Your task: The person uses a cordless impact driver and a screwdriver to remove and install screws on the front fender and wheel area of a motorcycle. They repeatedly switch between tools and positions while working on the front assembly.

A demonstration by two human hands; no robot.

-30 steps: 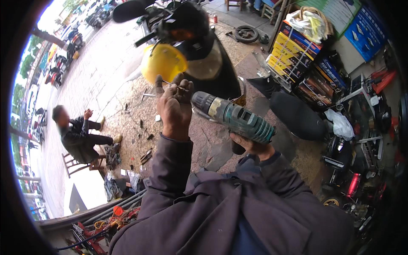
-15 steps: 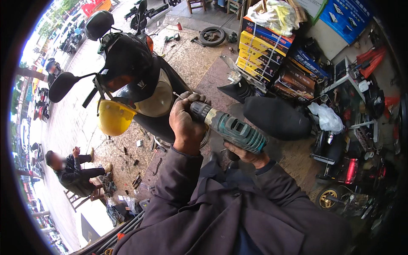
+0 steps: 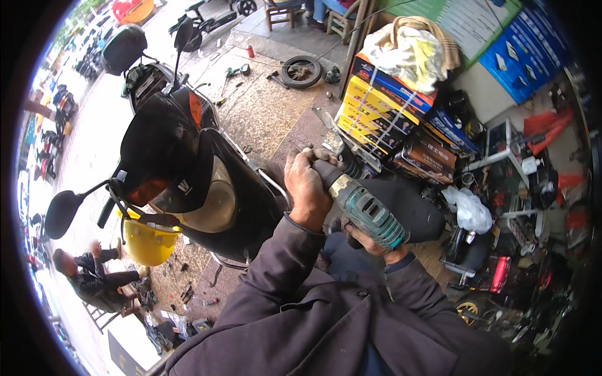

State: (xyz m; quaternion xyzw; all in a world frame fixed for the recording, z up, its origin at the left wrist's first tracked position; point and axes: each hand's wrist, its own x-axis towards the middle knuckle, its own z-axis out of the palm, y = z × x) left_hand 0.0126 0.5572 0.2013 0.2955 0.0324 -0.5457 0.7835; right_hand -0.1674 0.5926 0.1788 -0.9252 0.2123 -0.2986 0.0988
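Observation:
I hold a teal and grey cordless drill in both hands. My left hand wraps the front of the drill near its black chuck. My right hand grips the handle below the body and is mostly hidden by it. The drill points away from me toward a black scooter, whose seat lies right behind the tool. A black helmet rests on the scooter's front, and a yellow helmet hangs below the handlebar.
Stacked yellow and blue cartons with a cloth on top stand to the right. A tyre lies on the ground behind. A person sits on a stool at lower left. Tools and parts crowd the right side.
The view has swung so the scooter and its helmets now sit lower and to the left. Both hands stay on the drill, which has shifted right toward the seat.

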